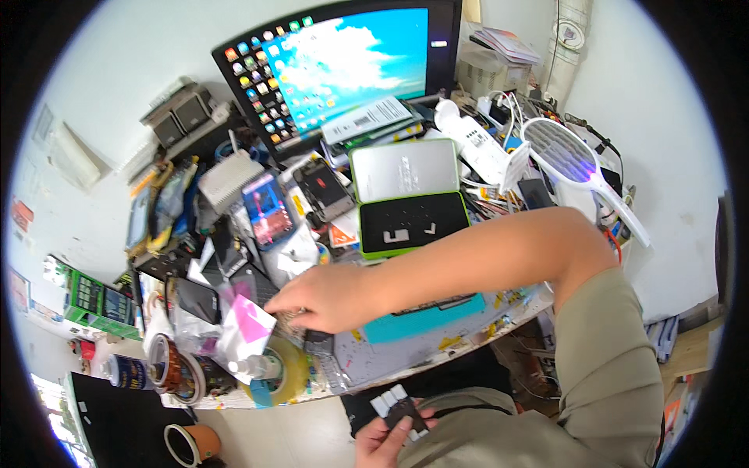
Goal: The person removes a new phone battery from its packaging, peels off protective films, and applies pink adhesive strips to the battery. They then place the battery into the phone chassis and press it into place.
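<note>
Low in front of my body, my left hand [384, 441] is closed on a small dark flat piece [404, 416] with pale rectangular tabs along its edges; its exact kind I cannot make out. My right arm stretches leftward across the desk. At its end my right hand [324, 298] has thumb and forefinger apart, beside a white sheet with a pink patch [248, 327]. Whether the fingertips touch anything beneath is hard to see. Below that hand are a roll of clear yellowish tape [292, 373] and a small white-capped bottle [257, 366].
An open green-edged case [409, 168] with a black inside lies behind my forearm, and a turquoise mat [425, 321] partly under it. A lit monitor [351, 66] stands at the back. Clutter fills the left; a white racket [566, 152] lies at right.
</note>
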Demonstrator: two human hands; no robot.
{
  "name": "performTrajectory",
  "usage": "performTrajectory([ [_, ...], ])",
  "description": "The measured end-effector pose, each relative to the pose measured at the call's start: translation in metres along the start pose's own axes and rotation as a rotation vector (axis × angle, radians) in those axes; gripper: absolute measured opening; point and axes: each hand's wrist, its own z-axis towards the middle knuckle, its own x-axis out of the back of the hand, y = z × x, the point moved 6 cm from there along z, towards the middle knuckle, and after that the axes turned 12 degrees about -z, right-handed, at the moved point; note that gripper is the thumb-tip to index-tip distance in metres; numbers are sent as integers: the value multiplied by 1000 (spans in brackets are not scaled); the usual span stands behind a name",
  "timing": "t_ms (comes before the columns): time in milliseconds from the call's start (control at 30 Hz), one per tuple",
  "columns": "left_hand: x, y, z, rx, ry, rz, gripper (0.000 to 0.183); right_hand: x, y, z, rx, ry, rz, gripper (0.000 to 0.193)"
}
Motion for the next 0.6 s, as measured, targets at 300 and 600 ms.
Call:
performTrajectory([
  [300, -54, 90, 7, -906, 133, 1368, 32, 94, -36, -213, -369, 1, -355, 35],
  [600, -66, 89, 52, -902, -17, 1517, 41, 79, -37, -291, -674, 154, -311, 40],
])
